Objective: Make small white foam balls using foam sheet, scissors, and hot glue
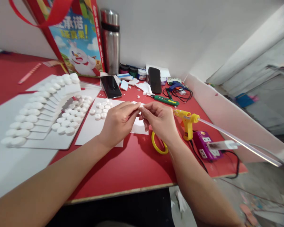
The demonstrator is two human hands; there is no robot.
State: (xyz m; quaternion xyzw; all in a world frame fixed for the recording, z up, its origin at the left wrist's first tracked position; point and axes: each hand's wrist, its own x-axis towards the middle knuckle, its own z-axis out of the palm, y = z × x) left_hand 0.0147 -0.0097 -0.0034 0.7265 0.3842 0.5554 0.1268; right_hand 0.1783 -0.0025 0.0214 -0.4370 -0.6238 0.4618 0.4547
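Observation:
My left hand [119,119] and my right hand [157,118] meet at their fingertips above the red table [132,167]. Both are closed in a pinch on a small white piece [141,106], mostly hidden by the fingers, so its kind does not show. Beneath them lies a white paper sheet [140,127]. Just left of my left hand, a group of small white discs [99,110] rests on another white sheet [86,132]. A yellow ring, which looks like a tape roll [159,149], lies under my right wrist.
Rows of white discs on cards [35,112] and loose discs [71,118] cover a board at left. Right stand a yellow glue gun [186,121] with a long glue stick and a purple box [205,145]. Behind are phones [111,86], a green-handled tool [165,100], a steel flask [110,41].

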